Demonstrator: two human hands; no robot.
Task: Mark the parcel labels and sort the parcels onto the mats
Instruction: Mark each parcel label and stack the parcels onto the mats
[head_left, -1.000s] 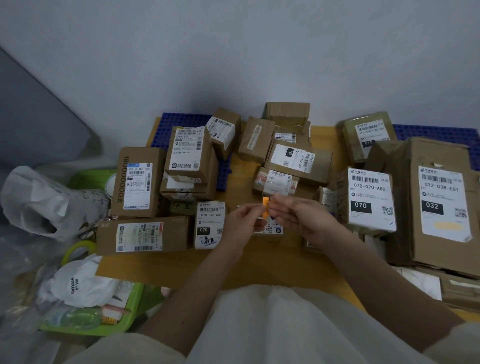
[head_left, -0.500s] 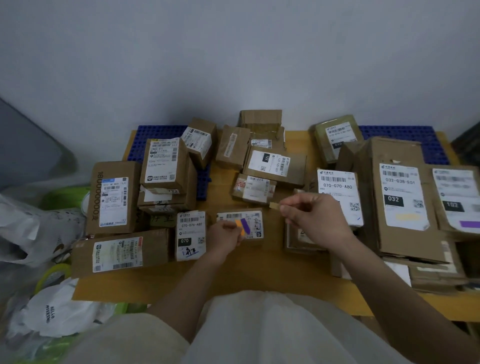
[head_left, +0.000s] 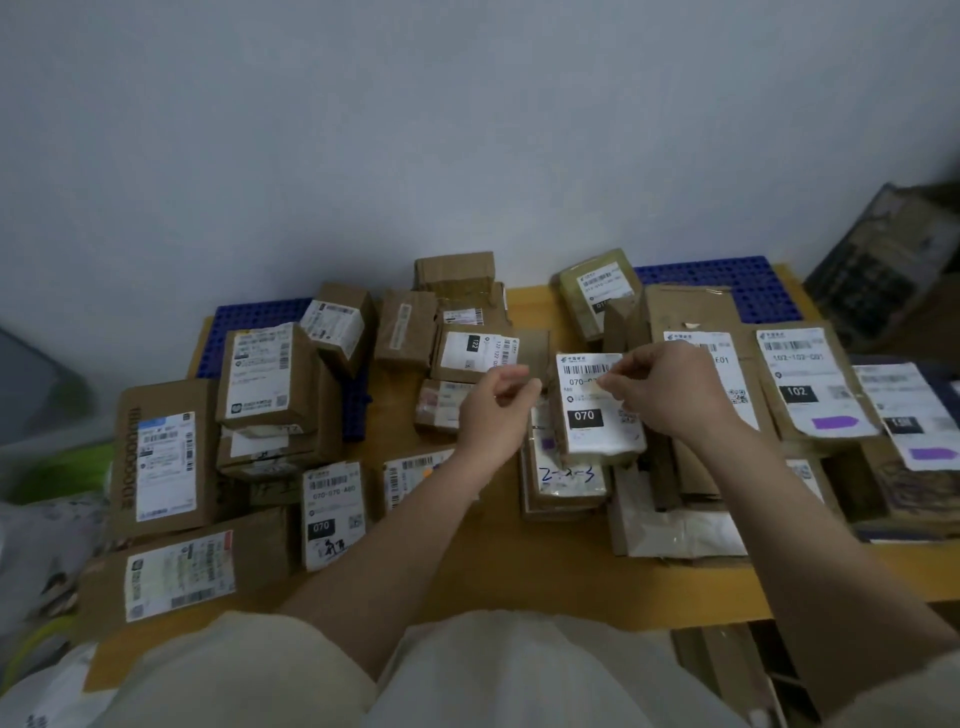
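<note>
While hands hover, the 070 parcel (head_left: 597, 410) stands upright.

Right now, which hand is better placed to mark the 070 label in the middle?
Right. The right hand is already over the 070 parcel, fingertips at its label's top edge. The left hand is curled beside it, off the label.

A yellow wooden bench (head_left: 519, 571) stands against a pale wall. Two blue perforated mats lie at its back, one at the left (head_left: 260, 317), one at the right (head_left: 727, 283). Brown cardboard parcels with white labels crowd the top: a long box (head_left: 161, 457) at the left, a small 070 parcel (head_left: 332, 514) near the front, flat parcels (head_left: 810, 384) stacked at the right.
</note>
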